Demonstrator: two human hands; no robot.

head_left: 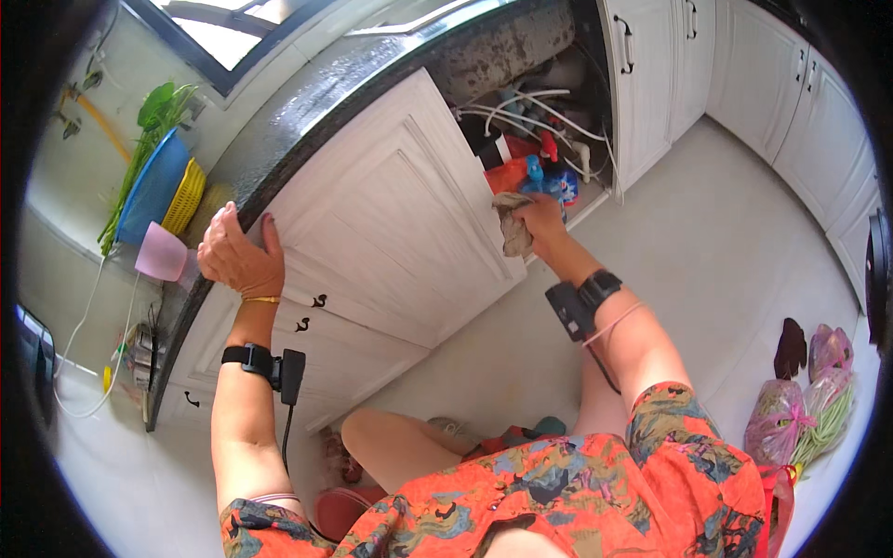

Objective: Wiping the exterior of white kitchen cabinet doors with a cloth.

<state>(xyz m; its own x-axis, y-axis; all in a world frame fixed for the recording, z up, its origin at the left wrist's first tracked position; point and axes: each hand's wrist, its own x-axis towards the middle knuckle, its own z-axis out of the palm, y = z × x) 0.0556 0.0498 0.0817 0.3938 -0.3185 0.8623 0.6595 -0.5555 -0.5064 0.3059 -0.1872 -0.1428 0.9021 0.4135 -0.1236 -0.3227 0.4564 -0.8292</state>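
Observation:
My right hand (544,220) is closed on a crumpled greyish-brown cloth (515,227) at the edge of a white panelled cabinet door (391,230). Behind the cloth, the cupboard stands open, with bottles and hoses inside. My left hand (241,254) rests against the edge of the dark stone countertop (307,139), fingers apart, holding nothing that I can see. A pink cup (160,252) is on the counter just left of it.
Blue (155,188) and yellow baskets (185,197) with leafy greens stand at the left. White hoses (530,115) and a blue-capped bottle (536,174) are in the cupboard. Bagged vegetables (778,422) lie at the lower right. More white cabinets (760,84) line the far side.

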